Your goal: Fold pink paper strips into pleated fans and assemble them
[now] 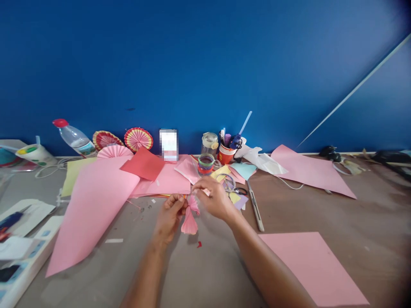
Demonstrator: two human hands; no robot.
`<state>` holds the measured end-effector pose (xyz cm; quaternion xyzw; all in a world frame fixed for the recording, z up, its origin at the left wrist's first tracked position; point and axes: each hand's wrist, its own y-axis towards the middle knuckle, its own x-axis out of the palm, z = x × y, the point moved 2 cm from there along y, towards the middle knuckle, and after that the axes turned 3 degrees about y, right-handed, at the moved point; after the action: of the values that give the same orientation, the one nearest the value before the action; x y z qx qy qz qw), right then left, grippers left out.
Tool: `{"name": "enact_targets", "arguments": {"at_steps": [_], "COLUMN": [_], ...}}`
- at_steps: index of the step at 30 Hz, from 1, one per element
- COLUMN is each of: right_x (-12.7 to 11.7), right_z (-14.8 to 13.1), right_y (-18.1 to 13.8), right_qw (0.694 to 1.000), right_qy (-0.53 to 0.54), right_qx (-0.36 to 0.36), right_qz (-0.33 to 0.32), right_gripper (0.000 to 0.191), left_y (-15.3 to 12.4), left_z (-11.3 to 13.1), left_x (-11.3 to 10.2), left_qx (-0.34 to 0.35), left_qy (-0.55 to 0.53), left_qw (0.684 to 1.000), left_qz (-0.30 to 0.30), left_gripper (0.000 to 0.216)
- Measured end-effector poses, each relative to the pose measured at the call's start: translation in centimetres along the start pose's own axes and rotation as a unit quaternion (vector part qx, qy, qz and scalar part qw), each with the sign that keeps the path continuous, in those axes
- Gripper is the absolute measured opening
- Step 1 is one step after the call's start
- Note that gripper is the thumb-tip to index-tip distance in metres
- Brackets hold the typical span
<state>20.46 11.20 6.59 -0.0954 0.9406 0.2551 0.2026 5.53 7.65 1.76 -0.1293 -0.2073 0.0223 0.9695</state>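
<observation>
My left hand (171, 211) is closed in a pinch on the middle of a small pleated pink paper piece (190, 218), whose lower fan hangs down over the table. My right hand (212, 196) is curled with fingertips pinching at the same folded middle from the right. A tiny red scrap (199, 244) lies on the table just below the paper piece. Large pink paper sheets (96, 201) lie to the left of my hands.
Another pink sheet (313, 267) lies at the front right, one more (311, 171) at the back right. A craft knife (256, 207), tape rolls (206, 164), a red cup of tools (226, 153), a jar (209, 143), a water bottle (75, 137) and paper fans (138, 139) line the blue wall.
</observation>
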Motion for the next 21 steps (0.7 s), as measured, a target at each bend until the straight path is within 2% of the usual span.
{"name": "enact_targets", "arguments": {"at_steps": [2, 5, 9, 15, 18, 21], "right_x": [0.6, 1.4, 2.0, 1.7, 1.5, 1.3], "right_z": [-0.2, 0.2, 0.5, -0.7, -1.0, -1.0], "right_y": [-0.1, -0.2, -0.2, -0.3, -0.5, -0.5], "right_qw": [0.998, 0.997, 0.994, 0.993, 0.988, 0.984], "right_qy": [0.014, -0.007, -0.040, -0.060, -0.066, -0.026], "right_qx": [0.023, 0.038, 0.063, 0.029, 0.012, 0.026], "right_qz": [-0.056, -0.071, -0.085, -0.102, -0.138, -0.173], "right_gripper": [0.021, 0.031, 0.014, 0.013, 0.013, 0.013], "left_y": [0.0, 0.1, 0.2, 0.2, 0.1, 0.1], "left_z": [0.0, -0.1, -0.4, -0.2, 0.0, 0.1], "left_x": [-0.1, -0.1, -0.2, -0.1, 0.0, 0.1], "left_qx": [-0.004, 0.001, 0.008, 0.004, 0.000, 0.017], "left_qy": [-0.027, -0.036, -0.034, -0.013, -0.003, 0.013], "left_qw": [1.000, 0.999, 0.999, 0.999, 1.000, 1.000], "left_qz": [-0.005, -0.022, -0.040, -0.030, -0.026, -0.010], "left_gripper": [0.027, 0.026, 0.025, 0.024, 0.025, 0.025]}}
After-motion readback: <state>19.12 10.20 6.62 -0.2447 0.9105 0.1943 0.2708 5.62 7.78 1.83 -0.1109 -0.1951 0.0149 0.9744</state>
